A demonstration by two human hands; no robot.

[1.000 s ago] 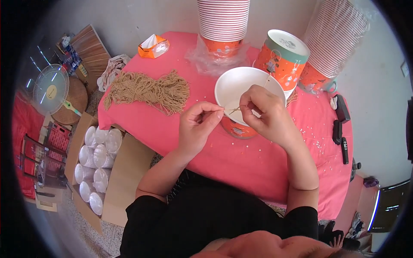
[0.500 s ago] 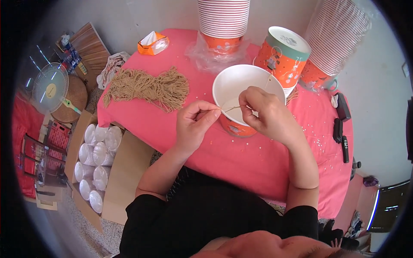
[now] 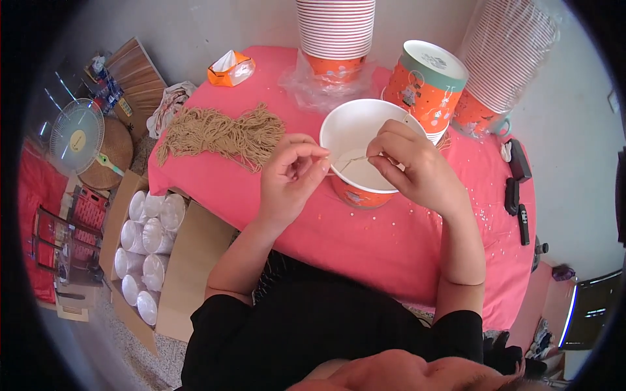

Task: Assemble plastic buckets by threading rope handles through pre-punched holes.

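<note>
**Both hands pinch a thin cord over an open paper bucket**

The left hand (image 3: 290,176) has its grip closed: thumb and forefinger nip one end of a thin tan cord (image 3: 349,159). The right hand (image 3: 414,169) pinches the other end the same way, fingertips pressed together at the near rim. The cord runs short and taut between the two hands, across the mouth of a paper bucket (image 3: 355,153).

That bucket stands on the worktop (image 3: 365,241), which is draped in pink cloth speckled with small pale bits. It is round, plain white inside, orange with small printed figures outside, and both hands touch or hover at its rim.

Just behind it stands a like bucket with a lid (image 3: 427,85), orange-walled with a grey-green band under a pale top. Further back rise two tall stacks of nested buckets, one in the middle (image 3: 336,32) and one on the right in clear wrap (image 3: 505,58).

To the left on the cloth lies a heap of cut cords (image 3: 222,133), fibrous and tan. An orange tissue pack (image 3: 229,68) sits at the far left corner. On the floor to the left, an open cardboard box (image 3: 189,260) holds clear plastic lids (image 3: 147,241) in rows.
</note>
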